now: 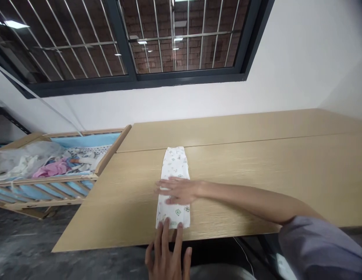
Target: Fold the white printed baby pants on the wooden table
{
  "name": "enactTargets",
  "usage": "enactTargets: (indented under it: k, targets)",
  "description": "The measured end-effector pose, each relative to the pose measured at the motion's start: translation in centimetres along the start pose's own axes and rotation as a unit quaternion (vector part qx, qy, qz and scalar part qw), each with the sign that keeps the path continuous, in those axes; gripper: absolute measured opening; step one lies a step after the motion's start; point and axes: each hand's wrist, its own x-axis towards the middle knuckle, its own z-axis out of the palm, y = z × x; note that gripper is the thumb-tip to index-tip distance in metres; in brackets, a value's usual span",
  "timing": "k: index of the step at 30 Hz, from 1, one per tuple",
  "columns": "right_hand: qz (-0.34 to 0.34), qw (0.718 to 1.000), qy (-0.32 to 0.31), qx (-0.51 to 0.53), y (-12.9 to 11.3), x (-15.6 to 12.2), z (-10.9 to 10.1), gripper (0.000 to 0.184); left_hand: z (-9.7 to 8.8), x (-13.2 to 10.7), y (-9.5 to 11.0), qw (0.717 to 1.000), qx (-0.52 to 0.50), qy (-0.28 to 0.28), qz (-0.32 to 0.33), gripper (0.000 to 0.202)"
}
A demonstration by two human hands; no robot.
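A white printed cloth (174,165), folded into a long narrow strip, lies on the wooden table (256,171) with one end at the near edge. My right hand (176,190) lies flat across the strip's middle, fingers stretched out to the left. My left hand (167,254) reaches up from below the table edge. Its fingertips rest on the strip's near end, fingers apart and straight.
A wooden crib (90,177) with blue lining stands against the table's left end, holding pink and white clothes (49,167). A white wall and a barred window (134,39) lie behind. A thin cable (245,254) hangs under the table's near edge.
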Motion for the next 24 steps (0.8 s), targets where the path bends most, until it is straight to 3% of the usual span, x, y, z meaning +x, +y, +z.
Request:
enactTargets:
  k: [7, 12, 16, 19, 24]
  targets:
    - [0.158, 0.983, 0.067, -0.062, 11.7, 3.3, -4.7, 0.070, 0.1, -0.3, 0.0, 1.000, 0.004, 0.004, 0.007, 0.051]
    - [0.162, 0.981, 0.085, -0.068, 15.0, 3.9, -5.7, 0.064, -0.1, -0.2, 0.2, 1.000, 0.007, -0.003, 0.005, 0.049]
    - [0.158, 0.977, 0.098, -0.105, 14.6, 4.2, -5.5, 0.064, 0.3, 0.0, -0.1, 1.000, 0.003, 0.005, -0.002, 0.047]
    - [0.147, 0.970, 0.138, -0.137, 12.6, 3.7, -5.5, 0.063, 0.7, 0.4, -1.4, 1.000, -0.028, 0.009, 0.004, 0.042]
    - [0.109, 0.965, 0.217, -0.096, 4.7, -0.2, -5.0, 0.053, 0.2, 1.9, -4.8, 0.996, -0.080, 0.004, 0.024, 0.032]
